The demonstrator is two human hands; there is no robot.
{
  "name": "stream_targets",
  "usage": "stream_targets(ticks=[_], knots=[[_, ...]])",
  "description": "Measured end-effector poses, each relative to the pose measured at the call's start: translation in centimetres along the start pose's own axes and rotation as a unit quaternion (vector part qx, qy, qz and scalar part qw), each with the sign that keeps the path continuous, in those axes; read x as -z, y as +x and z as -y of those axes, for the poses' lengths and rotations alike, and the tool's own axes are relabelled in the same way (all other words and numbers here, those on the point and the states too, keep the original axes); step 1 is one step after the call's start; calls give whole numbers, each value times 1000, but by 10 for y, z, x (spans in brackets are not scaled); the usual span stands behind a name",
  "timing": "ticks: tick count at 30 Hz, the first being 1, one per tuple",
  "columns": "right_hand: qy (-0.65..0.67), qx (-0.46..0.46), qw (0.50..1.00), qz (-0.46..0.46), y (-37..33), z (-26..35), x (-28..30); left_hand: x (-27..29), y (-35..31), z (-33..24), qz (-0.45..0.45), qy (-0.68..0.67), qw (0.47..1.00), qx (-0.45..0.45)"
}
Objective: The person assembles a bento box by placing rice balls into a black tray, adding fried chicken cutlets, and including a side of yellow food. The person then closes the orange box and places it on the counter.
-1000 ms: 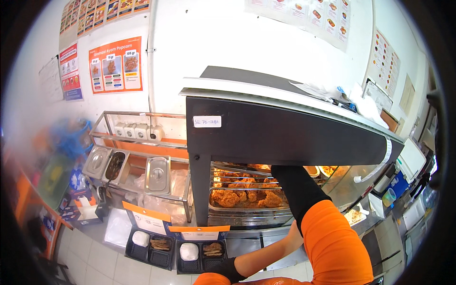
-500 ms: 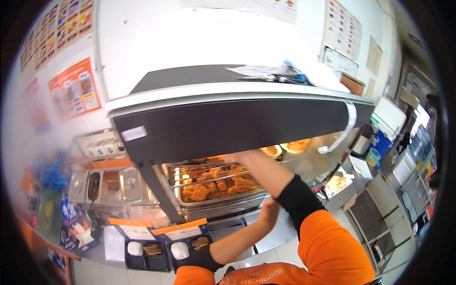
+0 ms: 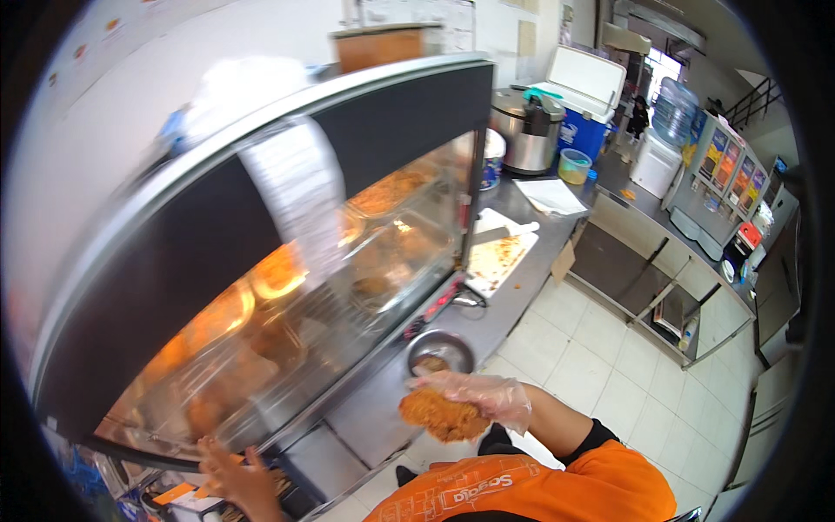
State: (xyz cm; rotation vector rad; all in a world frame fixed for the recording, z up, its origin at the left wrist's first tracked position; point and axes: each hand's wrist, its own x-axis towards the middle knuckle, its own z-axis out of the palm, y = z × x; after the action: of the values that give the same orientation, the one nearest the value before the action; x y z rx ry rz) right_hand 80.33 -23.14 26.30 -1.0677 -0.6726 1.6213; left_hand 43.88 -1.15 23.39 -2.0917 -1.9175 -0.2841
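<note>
**Golden fried cutlet in a gloved hand, right by the warmer**

Glass and black metal fill the left side: a big heated display cabinet (image 3: 261, 287) with orange lamps glowing inside and blurry fried pieces on its racks. Pretty smeared by motion, so I can't tell what sits on which shelf.

Down at the bottom left, below the cabinet's lower edge, the bare left hand (image 3: 233, 477) has its fingers spread and loose, resting on or just over the trays there. It's not gripping anything as far as I can see, though exact contact is hard to call.

Moving right, a small round metal bowl (image 3: 440, 351) sits on the steel counter (image 3: 513, 296) near its front edge. Just below it, the right hand (image 3: 483, 396) in a clear plastic glove grips a breaded fried cutlet (image 3: 444, 416), fingers curled over its top. The piece is in the air off the counter's front edge, above the orange shirt.

Farther along the counter is a white cutting board (image 3: 497, 257) with crumbs, then a rice cooker (image 3: 532, 130) and a blue cooler with a white lid (image 3: 584, 104) at the far end.
</note>
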Motion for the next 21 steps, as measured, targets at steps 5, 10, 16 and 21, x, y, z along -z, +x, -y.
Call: stream_targets(ticks=[5,10,16,21], knots=[[-3,-1,987,-160,-65,-12,182,-31,13,4,54,293,932,205],[-142,-11,943,-299,-57,-18,340,-30,-19,-75,103,285,928,215],[-323,111,915,-217,28,14,479,-31,-121,-372,491,-467,691,-249],[-572,-10,819,-42,119,73,520,-62,-104,-587,292,-468,760,-344]])
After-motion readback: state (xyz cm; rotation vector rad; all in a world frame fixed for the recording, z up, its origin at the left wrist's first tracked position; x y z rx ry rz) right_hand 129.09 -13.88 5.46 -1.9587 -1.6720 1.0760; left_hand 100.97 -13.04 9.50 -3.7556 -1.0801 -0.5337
